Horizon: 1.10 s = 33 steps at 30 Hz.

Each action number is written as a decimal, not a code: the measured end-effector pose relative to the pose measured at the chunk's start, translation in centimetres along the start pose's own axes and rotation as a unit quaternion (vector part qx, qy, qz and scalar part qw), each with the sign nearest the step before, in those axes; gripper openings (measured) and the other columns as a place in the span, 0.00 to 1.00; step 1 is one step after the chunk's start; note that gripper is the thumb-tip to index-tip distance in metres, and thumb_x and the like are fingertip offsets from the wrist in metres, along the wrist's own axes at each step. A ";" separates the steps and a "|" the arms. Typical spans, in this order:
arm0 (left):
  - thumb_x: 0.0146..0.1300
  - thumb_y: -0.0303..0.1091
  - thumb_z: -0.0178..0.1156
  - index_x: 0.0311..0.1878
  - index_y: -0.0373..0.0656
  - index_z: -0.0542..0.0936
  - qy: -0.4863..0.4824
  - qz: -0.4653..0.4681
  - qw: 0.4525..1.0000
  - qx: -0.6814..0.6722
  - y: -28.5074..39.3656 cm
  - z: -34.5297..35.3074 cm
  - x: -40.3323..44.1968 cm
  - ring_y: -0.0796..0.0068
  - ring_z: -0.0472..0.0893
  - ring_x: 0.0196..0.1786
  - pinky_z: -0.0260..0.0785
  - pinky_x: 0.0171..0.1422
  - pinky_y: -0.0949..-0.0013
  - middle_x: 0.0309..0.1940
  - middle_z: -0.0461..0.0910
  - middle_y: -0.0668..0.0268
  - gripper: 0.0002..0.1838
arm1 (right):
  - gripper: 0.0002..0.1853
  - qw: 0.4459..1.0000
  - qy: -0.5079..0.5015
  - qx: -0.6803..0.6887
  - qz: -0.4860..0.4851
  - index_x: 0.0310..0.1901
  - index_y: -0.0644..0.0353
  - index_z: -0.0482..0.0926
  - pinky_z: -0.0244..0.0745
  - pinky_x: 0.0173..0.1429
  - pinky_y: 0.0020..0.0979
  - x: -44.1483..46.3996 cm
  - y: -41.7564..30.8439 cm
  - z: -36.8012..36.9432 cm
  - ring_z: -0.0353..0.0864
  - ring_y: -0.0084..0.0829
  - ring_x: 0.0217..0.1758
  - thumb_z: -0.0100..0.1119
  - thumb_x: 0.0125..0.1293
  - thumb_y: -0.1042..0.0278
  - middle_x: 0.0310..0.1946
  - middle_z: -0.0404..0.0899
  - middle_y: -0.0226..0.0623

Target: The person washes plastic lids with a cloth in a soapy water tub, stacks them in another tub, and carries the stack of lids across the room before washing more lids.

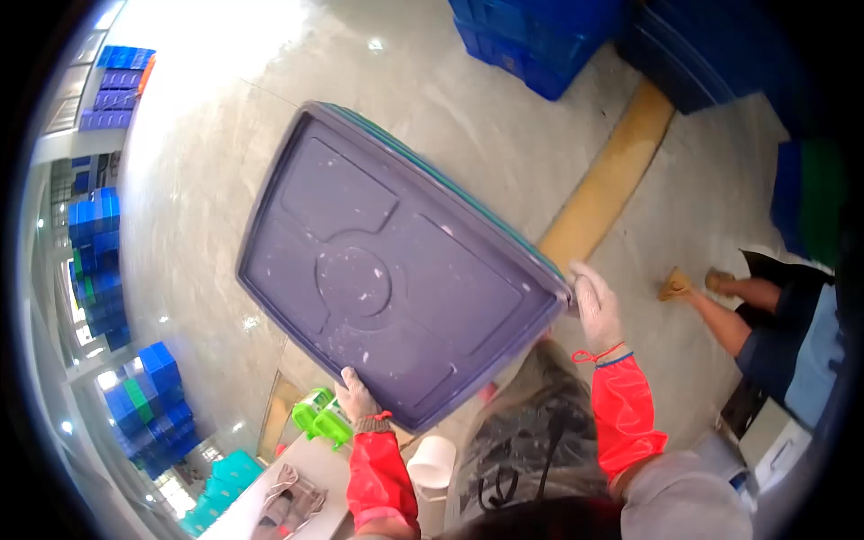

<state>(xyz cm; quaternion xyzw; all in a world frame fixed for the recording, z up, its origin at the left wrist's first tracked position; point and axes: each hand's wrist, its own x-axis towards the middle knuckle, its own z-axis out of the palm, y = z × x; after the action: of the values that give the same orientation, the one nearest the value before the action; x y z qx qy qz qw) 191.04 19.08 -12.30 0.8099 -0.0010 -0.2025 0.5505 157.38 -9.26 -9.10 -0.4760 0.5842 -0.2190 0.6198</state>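
Note:
A large purple plastic lid (423, 270) with rounded corners and pale specks is held tilted in front of me. A teal edge (423, 164) shows right beneath it, apparently a second lid stacked under the purple one. My left hand (357, 396), in a pale glove, grips the lower rim, its thumb on top and the other fingers mostly hidden. At the right corner, my right hand (596, 308), also in a pale glove, has its fingers closed round the edge. Red sleeves cover both forearms.
Blue crates (531, 40) stand at the top right, and stacked blue bins (153, 405) line the left. A tan strip (612, 180) crosses the floor. At the right a person (774, 333) sits or crouches. Below are a white table (315, 463), green items (322, 416) and a white bucket (433, 462).

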 end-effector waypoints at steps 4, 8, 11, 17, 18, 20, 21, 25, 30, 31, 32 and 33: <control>0.80 0.37 0.53 0.61 0.32 0.77 -0.005 -0.025 1.000 -0.018 -0.1 0.1 -0.5 0.70 0.84 0.49 0.79 0.54 0.66 0.51 0.83 0.59 0.18 | 0.29 0.991 0.017 -0.119 -0.057 0.74 0.68 0.68 0.74 0.68 0.35 -3.7 -1.7 3.2 0.83 0.40 0.62 0.54 0.79 0.60 0.61 0.83 0.48; 0.77 0.41 0.59 0.67 0.30 0.73 -0.066 -0.084 0.994 0.028 1.7 -2.6 1.4 0.66 0.83 0.54 0.77 0.61 0.62 0.56 0.82 0.56 0.25 | 0.30 0.998 0.059 0.028 0.012 0.75 0.67 0.65 0.74 0.68 0.39 -3.2 5.2 5.9 0.82 0.45 0.62 0.51 0.79 0.57 0.62 0.80 0.49; 0.65 0.39 0.69 0.72 0.28 0.69 -0.049 0.132 0.899 0.415 7.4 -2.6 5.3 0.52 0.76 0.68 0.66 0.75 0.56 0.66 0.76 0.44 0.37 | 0.29 0.995 0.054 -0.043 0.077 0.72 0.69 0.68 0.73 0.68 0.38 -2.8 18.4 9.8 0.79 0.41 0.64 0.43 0.82 0.54 0.63 0.80 0.45; 0.65 0.48 0.67 0.76 0.28 0.66 -0.088 0.357 0.822 0.434 18.6 4.3 23.6 0.49 0.70 0.76 0.59 0.80 0.58 0.73 0.70 0.40 0.43 | 0.28 0.971 0.088 -0.031 0.221 0.70 0.70 0.70 0.73 0.68 0.37 -4.2 26.9 18.9 0.78 0.40 0.64 0.41 0.83 0.53 0.63 0.80 0.44; 0.67 0.50 0.65 0.74 0.28 0.68 -0.136 0.329 0.845 0.398 20.1 6.7 25.3 0.49 0.72 0.74 0.61 0.78 0.58 0.71 0.72 0.40 0.42 | 0.28 0.968 0.098 -0.023 0.229 0.70 0.70 0.70 0.73 0.68 0.37 -4.2 27.1 20.1 0.78 0.40 0.64 0.41 0.83 0.53 0.63 0.80 0.44; 0.71 0.53 0.62 0.70 0.29 0.73 -0.198 0.281 0.821 0.456 21.6 9.4 28.8 0.49 0.78 0.68 0.67 0.73 0.58 0.64 0.79 0.40 0.37 | 0.28 0.961 0.120 -0.019 0.248 0.70 0.69 0.70 0.73 0.68 0.37 -4.8 27.6 21.9 0.79 0.40 0.64 0.40 0.83 0.53 0.63 0.80 0.44; 0.74 0.53 0.60 0.66 0.31 0.78 -0.209 0.308 0.815 0.445 19.4 9.0 33.8 0.50 0.82 0.62 0.70 0.67 0.57 0.57 0.84 0.43 0.33 | 0.28 0.959 0.129 -0.017 0.252 0.70 0.69 0.70 0.73 0.68 0.37 -5.0 27.6 22.9 0.79 0.40 0.64 0.40 0.83 0.53 0.63 0.80 0.44; 0.74 0.54 0.61 0.65 0.28 0.78 -0.289 0.263 0.796 0.462 21.6 9.2 34.2 0.55 0.82 0.62 0.71 0.67 0.60 0.57 0.84 0.46 0.34 | 0.28 0.952 0.161 -0.003 0.259 0.70 0.69 0.71 0.73 0.68 0.37 -5.3 28.0 25.6 0.79 0.40 0.64 0.40 0.83 0.53 0.62 0.80 0.44; 0.72 0.58 0.62 0.74 0.29 0.69 -0.326 0.163 0.825 0.432 21.4 6.5 37.6 0.56 0.76 0.69 0.65 0.75 0.60 0.71 0.74 0.47 0.43 | 0.28 0.950 0.186 0.005 0.250 0.69 0.69 0.71 0.73 0.68 0.37 -6.4 29.4 27.7 0.79 0.39 0.64 0.40 0.83 0.53 0.62 0.80 0.44; 0.72 0.59 0.62 0.75 0.28 0.68 -0.355 0.109 0.837 0.401 23.0 6.5 36.4 0.57 0.76 0.69 0.65 0.75 0.61 0.72 0.73 0.47 0.44 | 0.28 0.947 0.197 0.008 0.254 0.69 0.69 0.71 0.73 0.68 0.37 -7.2 29.1 28.1 0.79 0.39 0.64 0.40 0.83 0.53 0.62 0.80 0.44; 0.72 0.58 0.60 0.73 0.30 0.71 -0.310 0.142 0.851 0.399 22.9 5.9 36.5 0.60 0.80 0.62 0.70 0.70 0.61 0.63 0.79 0.48 0.41 | 0.28 0.944 0.203 0.010 0.261 0.69 0.69 0.71 0.73 0.68 0.37 -8.2 29.0 28.9 0.79 0.39 0.64 0.40 0.83 0.53 0.62 0.80 0.44; 0.73 0.57 0.59 0.72 0.29 0.71 -0.327 0.169 0.828 0.423 22.4 4.4 40.0 0.60 0.79 0.62 0.70 0.71 0.61 0.64 0.78 0.47 0.40 | 0.28 0.940 0.213 0.017 0.267 0.69 0.69 0.71 0.73 0.68 0.37 -9.1 28.5 29.6 0.79 0.39 0.64 0.40 0.83 0.53 0.62 0.80 0.44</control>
<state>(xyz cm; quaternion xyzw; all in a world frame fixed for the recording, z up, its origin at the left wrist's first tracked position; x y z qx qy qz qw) 231.29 -2.64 -6.77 0.8369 -0.4037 -0.3389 0.1473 174.86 21.06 -32.52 -0.2342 0.8045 -0.1514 0.5244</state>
